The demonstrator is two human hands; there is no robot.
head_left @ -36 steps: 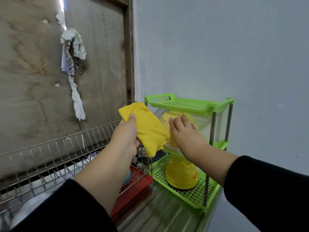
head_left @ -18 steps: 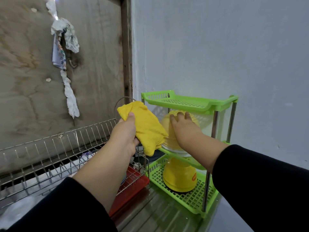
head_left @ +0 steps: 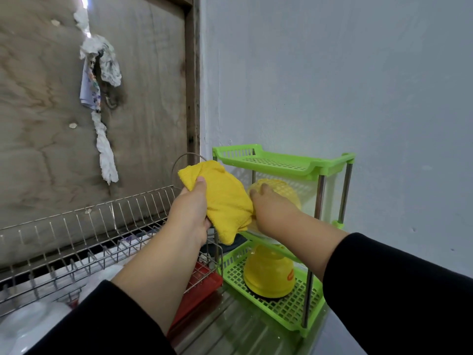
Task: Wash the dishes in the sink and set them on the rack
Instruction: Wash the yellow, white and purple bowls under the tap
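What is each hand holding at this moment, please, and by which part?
The left hand grips the yellow cloth by its left edge. The right hand rests on the yellow mesh bowl; a grip cannot be told.

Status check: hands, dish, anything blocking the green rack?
Left hand grips yellow cloth. Right hand rests on yellow mesh bowl, middle shelf of green rack. Cloth partly hides bowl; grip unclear.

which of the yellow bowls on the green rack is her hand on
The perforated yellow bowl on the middle shelf; the right hand rests on it. The solid yellow bowl sits untouched below.
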